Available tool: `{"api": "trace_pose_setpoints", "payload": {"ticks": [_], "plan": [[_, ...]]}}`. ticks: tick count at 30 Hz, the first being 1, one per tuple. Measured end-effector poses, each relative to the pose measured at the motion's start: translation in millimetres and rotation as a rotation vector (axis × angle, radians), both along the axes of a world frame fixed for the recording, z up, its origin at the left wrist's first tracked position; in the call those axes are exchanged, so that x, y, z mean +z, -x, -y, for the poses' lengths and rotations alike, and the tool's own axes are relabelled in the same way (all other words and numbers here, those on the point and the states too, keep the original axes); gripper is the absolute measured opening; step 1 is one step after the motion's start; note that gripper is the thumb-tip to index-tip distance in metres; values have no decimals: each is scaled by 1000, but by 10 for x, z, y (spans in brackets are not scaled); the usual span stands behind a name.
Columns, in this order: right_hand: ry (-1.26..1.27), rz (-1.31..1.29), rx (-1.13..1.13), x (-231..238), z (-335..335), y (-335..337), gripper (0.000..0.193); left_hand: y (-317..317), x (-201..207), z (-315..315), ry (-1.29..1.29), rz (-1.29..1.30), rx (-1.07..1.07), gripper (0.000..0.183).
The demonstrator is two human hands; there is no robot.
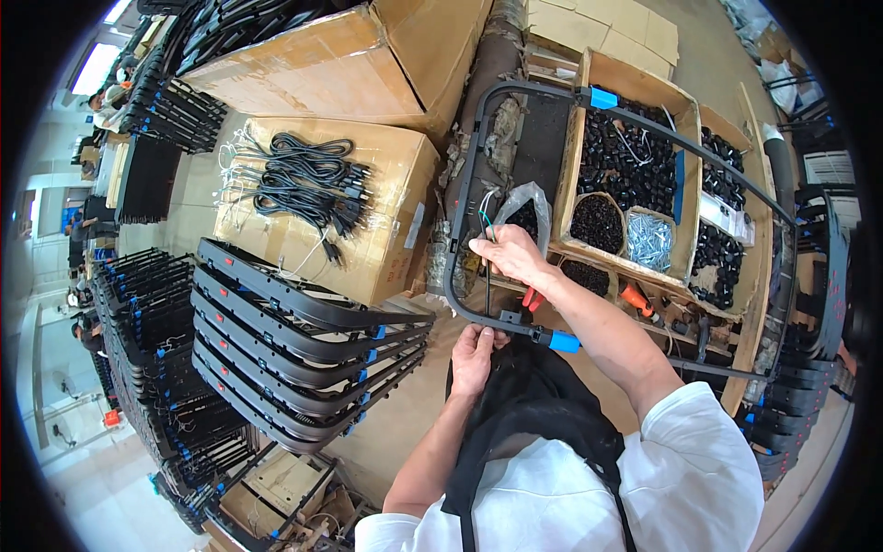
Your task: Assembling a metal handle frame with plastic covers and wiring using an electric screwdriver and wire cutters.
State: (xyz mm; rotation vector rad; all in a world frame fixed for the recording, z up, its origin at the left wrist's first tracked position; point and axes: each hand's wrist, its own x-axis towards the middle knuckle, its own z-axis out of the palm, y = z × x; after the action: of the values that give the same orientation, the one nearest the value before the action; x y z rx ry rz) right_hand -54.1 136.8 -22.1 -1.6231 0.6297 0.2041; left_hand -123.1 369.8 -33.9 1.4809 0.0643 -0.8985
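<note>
A dark grey tubular frame [472, 156] with rounded corners and blue end pieces lies across the workbench in front of me. My right hand [515, 255] is closed on a thin black cable [487, 293], whose split green and white wires [485, 213] stick out past the fingers. Downward from that hand, the cable runs to the frame's near corner. There my left hand [473, 359] is pinched at the tube, its fingertips partly hidden. Red-handled pliers [532, 298] show beside my right wrist.
A wooden tray [578, 147] holds black plastic parts, dark small pieces and silver screws [649, 241]. Black power cords [313, 179] lie on a cardboard box [395, 207] at left. Stacked dark frames [276, 313] stand nearer me. An orange-handled tool [636, 299] lies below the tray.
</note>
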Motion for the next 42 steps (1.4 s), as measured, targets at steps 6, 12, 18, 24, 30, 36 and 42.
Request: {"api": "trace_pose_setpoints", "payload": {"ticks": [6, 12, 18, 24, 30, 36, 42], "plan": [[-27, 29, 121, -59, 141, 15, 39, 53, -40, 53, 72, -108, 100, 18], [643, 29, 218, 137, 844, 265, 21, -14, 46, 5, -21, -137, 131, 18], [1195, 210, 616, -373, 634, 242, 13, -84, 69, -1, -14, -191, 86, 19], [1160, 90, 727, -1025, 452, 88, 26, -128, 117, -6, -22, -218, 18, 19], [1143, -136, 715, -973, 235, -3, 40, -168, -1, -71, 18, -269, 16, 18], [891, -134, 394, -734, 536, 75, 28, -216, 13, -66, 80, -247, -38, 20], [722, -148, 257, -357, 510, 94, 28, -253, -52, -107, 97, -253, -36, 19]]}}
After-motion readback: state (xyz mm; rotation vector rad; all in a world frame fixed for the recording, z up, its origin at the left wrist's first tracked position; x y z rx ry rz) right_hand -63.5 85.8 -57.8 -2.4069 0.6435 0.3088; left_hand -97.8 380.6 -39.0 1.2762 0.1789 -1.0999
